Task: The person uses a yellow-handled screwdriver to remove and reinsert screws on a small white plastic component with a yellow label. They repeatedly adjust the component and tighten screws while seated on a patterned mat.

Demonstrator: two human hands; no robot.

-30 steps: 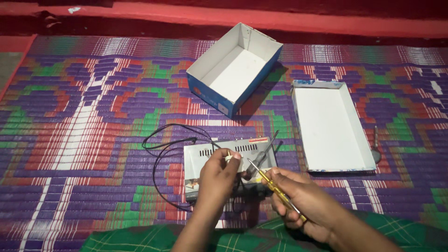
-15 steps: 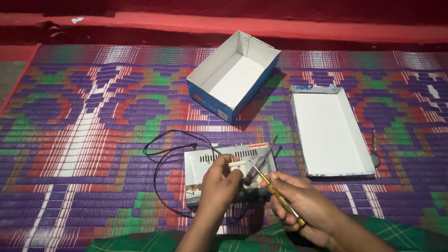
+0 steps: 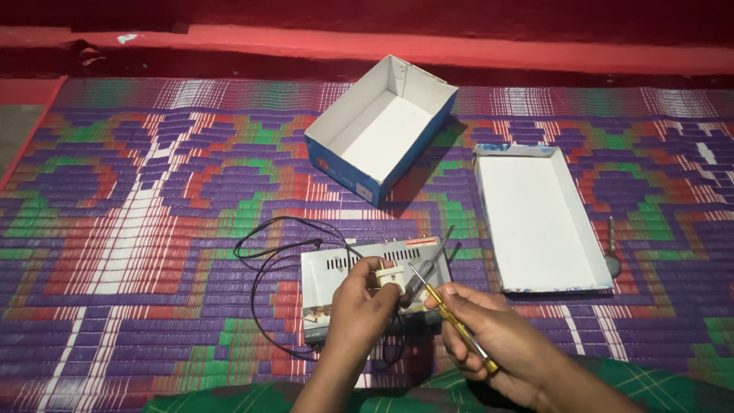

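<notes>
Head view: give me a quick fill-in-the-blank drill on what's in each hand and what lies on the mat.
1. The left hand holds a white ____ on a black cable.
2. The right hand grips a screwdriver with a ____ handle.
3. The grey device lies on a woven ____.
4. The open box has white insides and ____ outer walls.

Missing words: plug; yellow; mat; blue

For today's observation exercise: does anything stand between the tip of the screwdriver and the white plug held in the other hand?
Nothing visible does. The left hand holds the white plug above the grey device. The right hand aims the yellow-handled screwdriver at it, and the tip sits right beside the plug with only open air between.
</notes>
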